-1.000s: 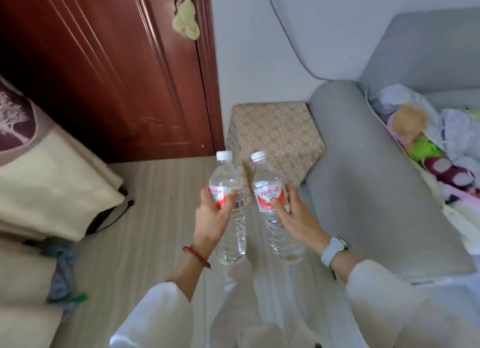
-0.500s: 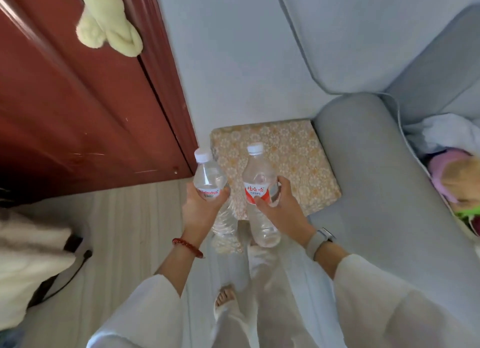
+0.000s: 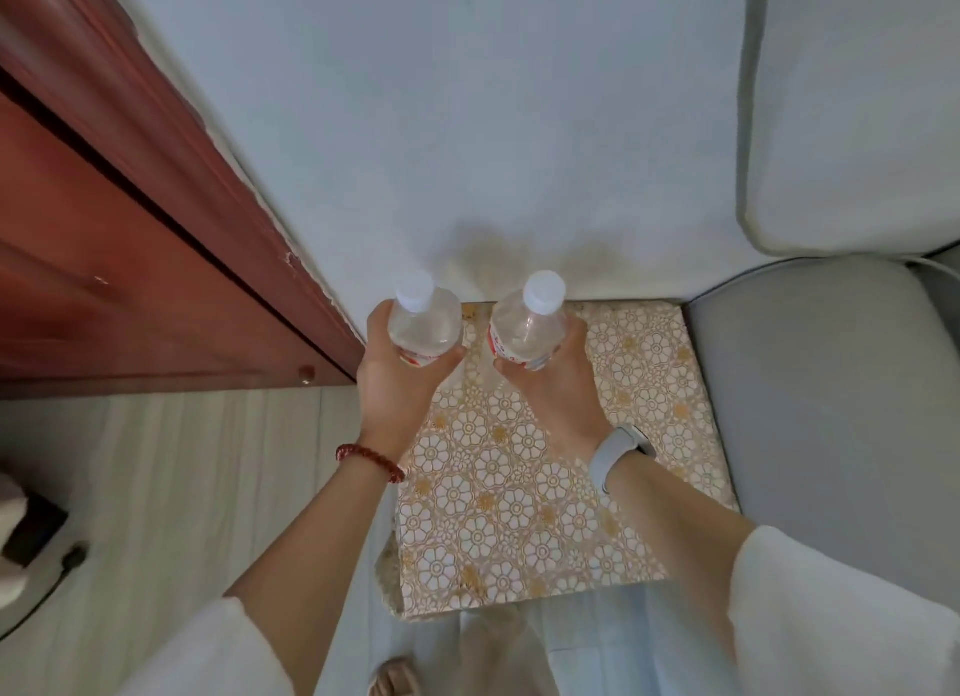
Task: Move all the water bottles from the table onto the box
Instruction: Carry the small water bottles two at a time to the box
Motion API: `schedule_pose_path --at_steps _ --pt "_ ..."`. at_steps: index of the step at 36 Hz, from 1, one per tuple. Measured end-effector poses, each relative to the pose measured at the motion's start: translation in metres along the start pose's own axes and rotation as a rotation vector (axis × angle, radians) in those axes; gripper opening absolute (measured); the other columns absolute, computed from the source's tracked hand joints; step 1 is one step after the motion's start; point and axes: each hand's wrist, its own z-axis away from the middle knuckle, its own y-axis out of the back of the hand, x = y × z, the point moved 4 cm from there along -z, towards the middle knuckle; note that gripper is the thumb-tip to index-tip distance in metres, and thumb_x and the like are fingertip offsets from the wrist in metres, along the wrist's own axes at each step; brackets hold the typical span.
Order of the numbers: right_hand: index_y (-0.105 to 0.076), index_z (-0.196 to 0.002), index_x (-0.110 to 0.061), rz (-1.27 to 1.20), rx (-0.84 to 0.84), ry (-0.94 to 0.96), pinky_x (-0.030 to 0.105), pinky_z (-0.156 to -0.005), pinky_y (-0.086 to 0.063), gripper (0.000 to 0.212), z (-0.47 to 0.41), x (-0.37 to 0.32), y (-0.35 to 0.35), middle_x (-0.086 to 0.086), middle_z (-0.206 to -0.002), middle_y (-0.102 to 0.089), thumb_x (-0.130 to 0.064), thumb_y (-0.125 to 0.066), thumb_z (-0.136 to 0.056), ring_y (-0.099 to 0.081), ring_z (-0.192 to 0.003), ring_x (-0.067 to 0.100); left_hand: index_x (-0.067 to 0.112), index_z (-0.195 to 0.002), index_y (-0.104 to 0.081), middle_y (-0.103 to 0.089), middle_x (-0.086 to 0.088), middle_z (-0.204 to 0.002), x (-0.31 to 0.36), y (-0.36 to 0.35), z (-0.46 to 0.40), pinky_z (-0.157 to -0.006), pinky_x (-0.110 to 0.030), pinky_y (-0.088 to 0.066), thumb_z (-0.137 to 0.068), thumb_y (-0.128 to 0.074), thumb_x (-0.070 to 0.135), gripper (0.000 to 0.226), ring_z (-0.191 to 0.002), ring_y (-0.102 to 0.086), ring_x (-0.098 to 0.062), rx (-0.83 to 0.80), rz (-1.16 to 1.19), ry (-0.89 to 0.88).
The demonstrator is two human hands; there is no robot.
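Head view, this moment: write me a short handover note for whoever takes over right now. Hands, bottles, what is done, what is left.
Left hand: grips the left bottle around its body, cap up.
Right hand: grips the right bottle the same way.
Both bottles are upright, side by side and apart, at the far end of the patterned box, near the wall. The left one sits near the box's left edge. The hands hide the bases, so I cannot tell whether they touch the box yet.
Done: both bottles carried to the box.
Left: set them down, release. The table is out of view, so check it for more bottles.
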Motion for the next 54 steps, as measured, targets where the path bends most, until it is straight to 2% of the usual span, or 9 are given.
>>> schedule_pose_path --at_steps 3,6,13,18,21,23,32,39,54 --pt "-0.027 -0.129 -0.011 -0.022 0.026 0.026 -0.002 -0.065 -0.04 0.074 -0.018 -0.001 -0.005 -0.007 -0.116 -0.043 -0.02 -0.075 -0.073 -0.047 -0.104 0.009 0.016 -0.133 -0.034 -0.043 0.012 -0.111 0.005 -0.007 -0.013 -0.074 -0.014 -0.037 -0.067 -0.081 0.023 0.081 -0.098 -0.044 -0.007 0.006 -0.044 -0.016" --pt "-0.028 -0.126 -0.011 -0.039 0.022 0.015 0.001 -0.068 -0.039 0.071 -0.028 0.004 -0.01 -0.004 -0.116 -0.044 -0.019 -0.075 -0.073 -0.049 -0.105 0.013 0.015 -0.131 -0.034 -0.042 0.011 -0.11 0.004 -0.012 -0.018 -0.078 -0.021 -0.037 -0.065 -0.082 0.022 0.081 -0.099 -0.043 -0.008 -0.01 -0.069 -0.004" --pt "-0.02 -0.137 -0.02 -0.021 -0.095 0.04 0.028 -0.094 -0.047 0.083 -0.032 0.008 -0.009 0.0 -0.134 -0.041 -0.024 -0.074 -0.075 -0.049 -0.121 0.019 0.023 -0.141 -0.021 -0.042 -0.005 -0.138 0.005 -0.009 -0.023 -0.093 -0.031 -0.04 -0.064 -0.082 0.022 0.098 -0.12 -0.044 -0.016 -0.128 -0.156 -0.021" --pt "-0.012 -0.141 -0.037 0.016 -0.179 0.111 0.045 -0.105 -0.042 0.089 -0.035 0.0 -0.002 -0.004 -0.148 -0.03 -0.033 -0.072 -0.076 -0.038 -0.134 0.018 0.025 -0.141 -0.026 -0.04 0.002 -0.136 0.016 0.002 -0.031 -0.092 -0.024 -0.034 -0.072 -0.076 0.014 0.086 -0.117 -0.034 -0.003 -0.256 -0.283 -0.173" --pt "-0.023 -0.135 -0.037 0.023 -0.177 0.135 0.044 -0.1 -0.047 0.077 -0.04 -0.002 -0.001 -0.003 -0.138 -0.042 -0.027 -0.072 -0.075 -0.046 -0.125 0.019 0.024 -0.131 -0.04 -0.05 0.007 -0.115 0.019 0.003 -0.037 -0.083 -0.032 -0.046 -0.069 -0.078 0.013 0.073 -0.108 -0.049 -0.016 -0.258 -0.303 -0.181" --pt "-0.028 -0.13 -0.037 0.03 -0.155 0.148 0.044 -0.094 -0.05 0.073 -0.042 -0.003 -0.001 -0.004 -0.132 -0.046 -0.025 -0.074 -0.074 -0.05 -0.119 0.02 0.024 -0.129 -0.042 -0.052 -0.002 -0.119 0.018 0.001 -0.038 -0.086 -0.039 -0.05 -0.066 -0.08 0.012 0.075 -0.104 -0.05 -0.018 -0.232 -0.291 -0.16" --pt "-0.031 -0.127 -0.04 -0.032 -0.078 0.184 0.043 -0.095 -0.049 0.073 -0.049 -0.015 -0.019 -0.004 -0.126 -0.045 -0.026 -0.076 -0.071 -0.046 -0.12 0.02 0.022 -0.131 -0.04 -0.051 -0.007 -0.124 0.021 0.002 -0.046 -0.084 -0.027 -0.04 -0.069 -0.08 0.02 0.074 -0.102 -0.048 -0.014 -0.071 -0.256 -0.149" --pt "-0.029 -0.137 -0.022 0.03 0.004 0.205 -0.003 -0.068 -0.038 0.078 -0.059 -0.023 -0.029 0.005 -0.125 -0.031 -0.016 -0.075 -0.074 -0.033 -0.101 0.002 0.02 -0.133 -0.038 -0.051 -0.005 -0.126 0.019 0.004 -0.057 -0.092 -0.036 -0.046 -0.069 -0.081 0.021 0.077 -0.112 -0.052 -0.021 -0.058 -0.269 -0.154" --pt "-0.028 -0.132 -0.014 -0.031 0.011 0.134 0.018 -0.09 -0.036 0.076 -0.056 -0.027 -0.033 0.003 -0.125 -0.028 -0.013 -0.075 -0.072 -0.03 -0.106 0.002 0.012 -0.13 -0.033 -0.047 -0.008 -0.13 0.018 0.003 -0.058 -0.088 -0.046 -0.052 -0.073 -0.078 0.024 0.073 -0.113 -0.053 -0.026 -0.09 -0.313 -0.154"
